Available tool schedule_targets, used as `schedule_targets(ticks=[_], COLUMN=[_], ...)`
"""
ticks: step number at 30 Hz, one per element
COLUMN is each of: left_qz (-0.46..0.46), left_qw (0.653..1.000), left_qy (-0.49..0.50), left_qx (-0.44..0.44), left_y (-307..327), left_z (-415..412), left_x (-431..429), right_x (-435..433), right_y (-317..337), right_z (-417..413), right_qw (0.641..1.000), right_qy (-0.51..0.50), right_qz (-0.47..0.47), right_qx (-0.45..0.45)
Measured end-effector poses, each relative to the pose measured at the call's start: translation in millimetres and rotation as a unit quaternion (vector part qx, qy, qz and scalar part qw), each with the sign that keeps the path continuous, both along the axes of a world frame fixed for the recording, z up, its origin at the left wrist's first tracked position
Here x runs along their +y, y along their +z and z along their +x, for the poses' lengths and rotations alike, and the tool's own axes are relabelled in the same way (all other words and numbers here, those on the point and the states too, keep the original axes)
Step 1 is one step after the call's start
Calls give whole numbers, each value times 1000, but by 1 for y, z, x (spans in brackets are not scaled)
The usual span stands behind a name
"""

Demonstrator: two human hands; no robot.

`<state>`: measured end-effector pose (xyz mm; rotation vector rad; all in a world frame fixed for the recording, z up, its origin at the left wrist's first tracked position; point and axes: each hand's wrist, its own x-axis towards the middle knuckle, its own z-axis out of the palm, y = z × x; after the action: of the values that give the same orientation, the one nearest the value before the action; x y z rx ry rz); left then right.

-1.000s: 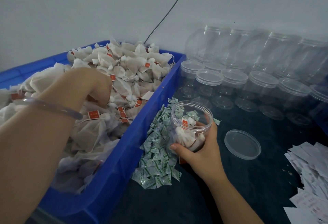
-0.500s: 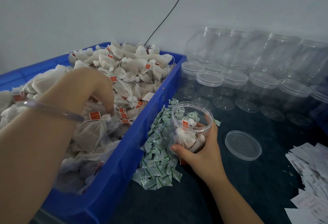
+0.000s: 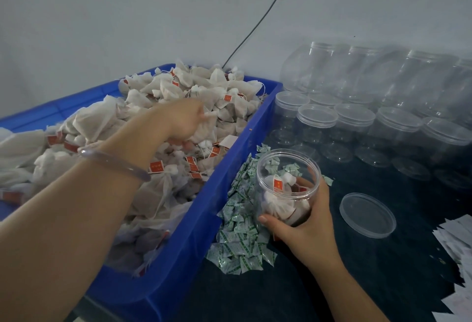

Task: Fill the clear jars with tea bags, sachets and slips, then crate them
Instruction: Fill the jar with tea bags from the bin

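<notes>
My right hand (image 3: 310,222) grips an open clear jar (image 3: 287,186) tilted toward the blue bin; a few white tea bags with red tags lie inside it. My left hand (image 3: 182,120) reaches into the blue bin (image 3: 204,219) and its fingers close on a white tea bag (image 3: 204,130) in the heap. Green-and-white sachets (image 3: 240,229) are piled on the dark table between the bin and the jar. The jar's clear lid (image 3: 367,215) lies flat to the right. White paper slips (image 3: 457,247) are heaped at the right edge.
Rows of empty clear jars (image 3: 355,120) with lids stand behind on the table, with taller jars (image 3: 383,71) against the grey wall. A thin black cable (image 3: 258,25) runs up the wall behind the bin.
My left hand has moved further back and to the right over the tea bag heap and closed on a bag. The jar and right hand stay almost still.
</notes>
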<state>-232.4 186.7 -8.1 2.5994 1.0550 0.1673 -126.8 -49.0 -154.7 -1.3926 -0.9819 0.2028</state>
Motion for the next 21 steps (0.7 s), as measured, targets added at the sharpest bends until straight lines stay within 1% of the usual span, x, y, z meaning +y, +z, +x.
schedule_targets(ticks=[2,5,8,10,11,13,14,16,19,20,21], left_qz=[-45,-137,-176,-191,-199,-216,-216,-184,-124,-127,-151], left_qw=[994,965,932,912,905,895,896,906,917,917,913], left_qy=[-32,-75,-130,-164,-185,-243,-272,-313,-337,-339,-337], left_qx=[-90,-210,-289,-325,-328,-305,-279,-219,-171,-169,-174], left_y=[1,6,9,10,9,5,3,-1,-6,-7,-8], left_z=[3,8,13,17,19,22,23,24,25,25,26], left_x=[-8,-27,-48,-61,-67,-78,-83,-90,-96,-96,-97], right_x=[1,2,1,1,1,2,2,1,1,1,1], right_y=[0,1,3,2,2,2,1,-1,-2,-2,-1], right_z=[-3,-5,-3,-2,-1,-1,-1,-1,0,1,1], right_qw=[1000,1000,1000,1000,1000,1000,1000,1000,1000,1000,999], right_qy=[7,10,5,-1,-3,-3,-3,-2,3,5,5], right_qz=[0,-1,3,4,4,-1,-5,-9,-14,-15,-17], right_qx=[3,7,7,12,14,8,7,14,27,27,27])
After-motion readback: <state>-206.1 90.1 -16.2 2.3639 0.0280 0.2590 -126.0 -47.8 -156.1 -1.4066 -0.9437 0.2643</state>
